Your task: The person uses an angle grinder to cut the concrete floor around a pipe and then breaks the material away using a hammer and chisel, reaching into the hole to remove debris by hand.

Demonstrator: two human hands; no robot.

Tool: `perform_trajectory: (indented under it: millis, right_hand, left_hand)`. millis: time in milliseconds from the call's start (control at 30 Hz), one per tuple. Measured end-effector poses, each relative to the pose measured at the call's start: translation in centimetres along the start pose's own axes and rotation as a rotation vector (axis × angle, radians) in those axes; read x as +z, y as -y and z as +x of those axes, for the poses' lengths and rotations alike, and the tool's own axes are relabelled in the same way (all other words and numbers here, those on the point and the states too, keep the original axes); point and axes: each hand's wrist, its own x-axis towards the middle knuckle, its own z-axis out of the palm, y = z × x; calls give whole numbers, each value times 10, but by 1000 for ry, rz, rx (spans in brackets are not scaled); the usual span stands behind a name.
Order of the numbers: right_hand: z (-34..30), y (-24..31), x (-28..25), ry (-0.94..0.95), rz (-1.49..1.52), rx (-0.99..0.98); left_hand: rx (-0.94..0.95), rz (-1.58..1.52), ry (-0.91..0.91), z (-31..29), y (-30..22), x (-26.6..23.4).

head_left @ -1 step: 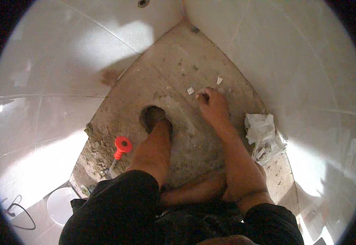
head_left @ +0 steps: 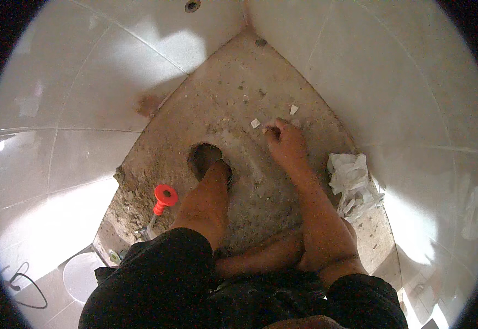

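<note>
My left forearm (head_left: 204, 200) reaches down into a round hole (head_left: 203, 154) in the rough floor. The hand's fingers are out of sight inside it. On the floor to the right rests my right hand (head_left: 289, 141), its fingers curled in; whatever they hold, if anything, is hidden. Close to those fingertips lie two small white chips, one white chip (head_left: 255, 123) to the left and another white chip (head_left: 293, 109) just beyond. Left of my left forearm stands a chisel (head_left: 165, 196) with a red hand guard, its metal shank slanting down among loose rubble.
Pale tiled walls (head_left: 96, 93) meet in the far corner. A crumpled clear plastic bag (head_left: 351, 181) lies along the right wall. At the lower left are a white round bucket or lid (head_left: 82, 277), a dark cable (head_left: 44, 293) and crumbled debris (head_left: 126, 205). A folded leg (head_left: 266, 255) crosses below me.
</note>
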Motion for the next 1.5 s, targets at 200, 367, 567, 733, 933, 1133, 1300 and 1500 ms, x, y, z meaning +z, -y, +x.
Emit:
perform_trajectory:
  millis: [200, 367, 567, 733, 933, 1133, 1300, 1500]
  right_hand:
    - [2, -20, 11, -71, -74, -69]
    - [5, -7, 12, -65, 105, -114]
    - [7, -19, 5, -88, 75, -57]
    - [10, -9, -2, -109, 107, -94]
    - [11, -1, -9, -124, 139, -67]
    - [13, -5, -6, -132, 118, -85]
    - [16, -14, -4, -132, 262, -40]
    - [21, -19, -3, -69, 240, 76]
  left_hand:
    - [26, 25, -9, -1, -11, -10]
    - [10, 15, -39, -8, 0, -15]
    - [33, 10, -51, -15, 3, -19]
    - [26, -4, -42, -27, 2, -20]
    - [36, -12, -53, -32, -6, -30]
    - [49, -73, -80, -44, -1, -38]
    - [72, -272, -122, -66, -1, -52]
    - [-16, -797, -113, -91, -1, -64]
